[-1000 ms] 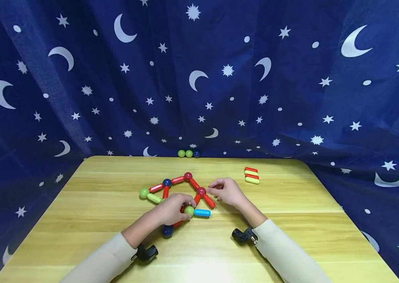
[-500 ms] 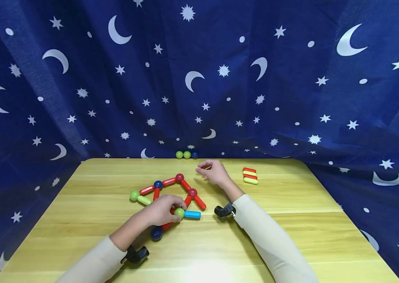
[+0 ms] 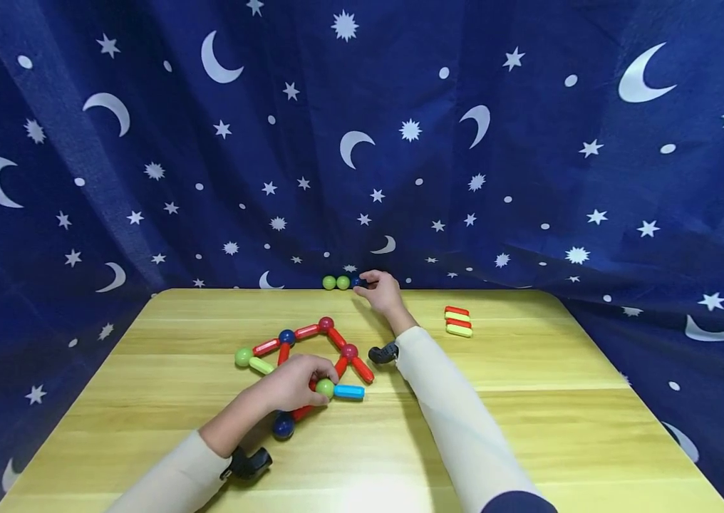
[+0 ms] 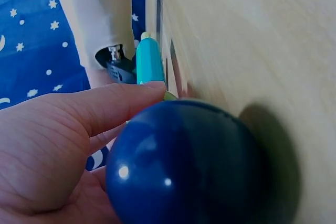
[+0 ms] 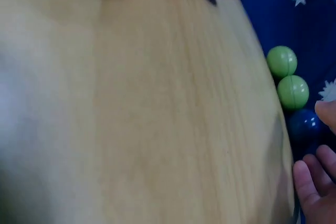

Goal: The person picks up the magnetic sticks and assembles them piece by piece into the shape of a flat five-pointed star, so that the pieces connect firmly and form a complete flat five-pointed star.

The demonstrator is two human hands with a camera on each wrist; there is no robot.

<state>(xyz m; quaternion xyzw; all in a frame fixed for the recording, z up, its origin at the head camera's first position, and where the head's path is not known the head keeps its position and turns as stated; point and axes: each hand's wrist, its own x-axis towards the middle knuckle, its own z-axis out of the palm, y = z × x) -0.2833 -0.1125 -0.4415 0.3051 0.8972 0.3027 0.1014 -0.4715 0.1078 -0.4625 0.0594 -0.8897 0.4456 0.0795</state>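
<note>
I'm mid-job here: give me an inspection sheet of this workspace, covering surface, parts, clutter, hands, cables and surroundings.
Surface: wood-grain table, with bright glare near its front edge.
Parts in work: ball-and-rod frame, partly hidden by the left hand; a blue rod points out from its green ball.
Spare parts: four loose rods, two red and two yellow-green; two green balls and a dark blue ball in a row at the far edge.
Clutter: nothing seen.
Left hand: pinches the green ball.
Right hand: fingers apart at the dark blue ball; contact unclear.
Cables: nothing seen.
Surroundings: blue moon-and-star curtain.
</note>
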